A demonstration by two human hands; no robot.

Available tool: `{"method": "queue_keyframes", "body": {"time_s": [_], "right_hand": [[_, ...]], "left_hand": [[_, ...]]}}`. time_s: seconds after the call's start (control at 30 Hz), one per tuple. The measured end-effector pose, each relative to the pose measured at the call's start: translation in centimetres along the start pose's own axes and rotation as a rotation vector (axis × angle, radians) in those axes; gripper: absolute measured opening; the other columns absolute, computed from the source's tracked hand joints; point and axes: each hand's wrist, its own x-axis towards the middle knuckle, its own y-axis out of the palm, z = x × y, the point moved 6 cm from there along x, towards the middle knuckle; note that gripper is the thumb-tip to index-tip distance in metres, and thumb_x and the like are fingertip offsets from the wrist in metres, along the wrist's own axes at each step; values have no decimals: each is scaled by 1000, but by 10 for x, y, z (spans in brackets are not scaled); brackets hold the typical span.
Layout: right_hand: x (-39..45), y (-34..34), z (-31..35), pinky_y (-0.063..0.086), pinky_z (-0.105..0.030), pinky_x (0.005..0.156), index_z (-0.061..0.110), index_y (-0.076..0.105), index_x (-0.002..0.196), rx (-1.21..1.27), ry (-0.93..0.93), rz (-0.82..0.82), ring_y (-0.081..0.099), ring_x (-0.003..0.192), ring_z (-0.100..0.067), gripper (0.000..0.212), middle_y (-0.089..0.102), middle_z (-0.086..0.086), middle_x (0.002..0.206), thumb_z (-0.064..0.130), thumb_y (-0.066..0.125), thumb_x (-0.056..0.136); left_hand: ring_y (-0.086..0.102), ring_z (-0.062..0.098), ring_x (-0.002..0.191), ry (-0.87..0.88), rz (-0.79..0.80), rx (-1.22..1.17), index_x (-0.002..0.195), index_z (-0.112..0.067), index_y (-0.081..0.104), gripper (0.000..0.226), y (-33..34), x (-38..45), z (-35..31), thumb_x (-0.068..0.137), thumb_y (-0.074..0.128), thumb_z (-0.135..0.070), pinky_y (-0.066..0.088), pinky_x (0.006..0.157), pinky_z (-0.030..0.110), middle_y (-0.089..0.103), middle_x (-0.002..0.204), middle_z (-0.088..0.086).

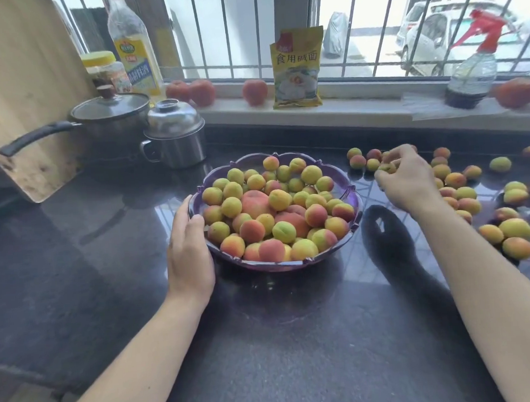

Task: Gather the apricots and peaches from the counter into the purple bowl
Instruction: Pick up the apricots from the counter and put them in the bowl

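Observation:
A purple scalloped bowl (352, 194) stands mid-counter, heaped with several apricots and a few larger peaches (257, 203). My left hand (188, 250) rests against the bowl's left rim, thumb hooked over the edge. To the right, several loose apricots (464, 193) lie scattered on the dark counter. My right hand (408, 176) reaches over them with fingers curled around a small yellow-green apricot (387, 167) at the back of the pile.
A lidded saucepan (110, 117) and a steel lidded mug (174, 138) stand behind the bowl at left, beside a leaning wooden board (21, 92). On the windowsill sit red tomatoes (254, 91), a yellow packet (297, 70), an oil bottle (132, 47) and a spray bottle (474, 70).

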Motion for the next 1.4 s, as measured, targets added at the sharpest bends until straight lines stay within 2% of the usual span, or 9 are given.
{"method": "queue_keyframes", "body": {"time_s": [0.07,0.2,0.3,0.43,0.67,0.8,1.17,1.3,1.4], "right_hand": [[-3,-8,22,59,-39,81,21,57,119,215,14,108,71,91,-25,30,68,-5,105,17,71,92],[-40,-16,92,53,-15,65,21,66,120,265,-227,400,72,87,-12,29,71,1,102,19,74,92],[-70,-5,125,61,-30,81,26,72,111,244,-389,577,71,93,-12,27,73,8,102,13,76,88],[-86,12,137,63,-35,81,28,75,102,284,-433,683,72,94,-14,24,71,9,108,10,76,88],[-95,37,139,56,-26,80,31,70,112,3,-554,533,63,87,-1,33,63,20,97,34,82,81],[-99,42,142,49,-16,76,29,72,110,-89,-643,510,60,88,-1,31,64,13,99,40,80,82],[-95,28,141,54,-35,83,25,73,96,-66,-598,449,64,87,-9,19,69,14,89,42,71,90],[-65,-28,109,55,-38,82,19,73,99,104,-404,133,66,85,-14,14,71,7,88,29,63,98],[-67,-52,56,45,-30,70,13,73,100,14,-259,-20,63,82,-22,13,68,2,86,20,62,98]], "left_hand": [[56,13,138,-1,1,9,144,-38,59,62,0,0,0,87,39,-52,40,121,51,65,142,-16],[56,14,138,-7,8,4,143,-40,60,63,0,-1,-1,85,40,-55,41,121,51,66,141,-16],[56,13,138,-8,5,4,144,-40,59,64,1,-2,-2,85,40,-56,41,121,51,65,142,-15],[57,14,137,-15,1,4,144,-39,59,63,1,-4,-4,87,40,-54,41,120,51,65,142,-15],[58,15,135,-22,17,22,142,-40,59,57,1,-5,-7,90,39,-51,43,119,53,66,140,-14],[57,15,135,-38,16,28,145,-39,58,58,2,-6,-8,91,39,-50,43,119,52,65,141,-13],[55,13,137,-62,25,74,149,-38,54,60,2,-12,-17,93,36,-48,40,121,48,62,145,-13],[49,14,143,-67,53,123,157,-36,47,66,5,-16,-21,95,29,-51,36,125,47,56,154,-11],[47,17,146,-64,96,175,159,-32,45,69,10,-12,-22,94,27,-47,34,126,47,53,158,-7]]}}
